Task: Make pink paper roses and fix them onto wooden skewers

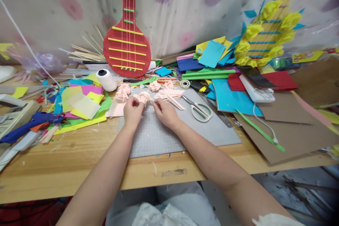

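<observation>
Over the grey cutting mat [159, 137], my left hand [132, 113] pinches a pale pink paper flower [144, 96] by its side. My right hand [164, 113] is closed at the flower's narrow right end; its fingertips pinch what looks like the twisted tail. Just behind them lie more pink paper flowers [122, 93], with two others [155, 85] at the mat's back edge. Cut pink paper strips [171, 95] rest beyond my right hand. Scissors with pale green handles [201, 112] lie to the right, and a pink paper sheet [116, 108] is left of my left hand.
A red paper instrument [127, 49] stands at the back, and a yellow one with flowers [265, 39] at the right. On the left are a blue glue gun [34, 125], coloured paper scraps [82, 100] and a thread spool [106, 80]. Brown cardboard [291, 137] overhangs the right edge.
</observation>
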Tool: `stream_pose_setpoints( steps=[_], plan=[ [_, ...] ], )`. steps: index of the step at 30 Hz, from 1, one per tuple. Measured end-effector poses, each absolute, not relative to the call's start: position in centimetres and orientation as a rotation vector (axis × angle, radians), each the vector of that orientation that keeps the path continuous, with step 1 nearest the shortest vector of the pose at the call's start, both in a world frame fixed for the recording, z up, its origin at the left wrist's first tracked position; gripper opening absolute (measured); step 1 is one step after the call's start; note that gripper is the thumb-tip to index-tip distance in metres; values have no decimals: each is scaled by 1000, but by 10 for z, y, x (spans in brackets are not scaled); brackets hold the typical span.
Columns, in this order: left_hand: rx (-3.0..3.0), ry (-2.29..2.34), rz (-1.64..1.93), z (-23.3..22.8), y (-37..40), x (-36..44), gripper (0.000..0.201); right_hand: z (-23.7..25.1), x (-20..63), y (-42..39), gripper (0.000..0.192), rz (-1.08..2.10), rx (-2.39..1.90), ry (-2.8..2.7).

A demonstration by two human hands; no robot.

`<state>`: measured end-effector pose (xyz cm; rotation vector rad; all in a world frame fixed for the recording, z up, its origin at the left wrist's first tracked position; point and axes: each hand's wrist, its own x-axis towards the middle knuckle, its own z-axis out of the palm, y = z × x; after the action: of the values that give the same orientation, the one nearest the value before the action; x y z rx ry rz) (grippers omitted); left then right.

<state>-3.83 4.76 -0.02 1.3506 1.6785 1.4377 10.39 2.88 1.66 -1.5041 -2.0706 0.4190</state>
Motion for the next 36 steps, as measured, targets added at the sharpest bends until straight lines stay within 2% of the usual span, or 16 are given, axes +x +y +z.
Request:
stream_pose_setpoints(
  steps=[7, 16, 26, 30, 36],
  plan=[
    [856, 1382, 1542, 1, 52, -33, 37, 13, 101, 31, 27, 425, -1455, -2183],
    [789, 1349, 1456, 10, 45, -30, 36, 11, 110, 38, 34, 354, -1496, -2223],
    [819, 1251, 1360, 22, 38, -32, 50, 6, 116, 45, 36, 404, -1462, -2212],
    [843, 1243, 1381, 20, 39, -34, 47, 9, 115, 46, 34, 627, -1466, -2041],
    [1010, 1144, 1325, 18, 41, -36, 53, 20, 114, 53, 55, 1344, -1323, -1499]
  ],
)
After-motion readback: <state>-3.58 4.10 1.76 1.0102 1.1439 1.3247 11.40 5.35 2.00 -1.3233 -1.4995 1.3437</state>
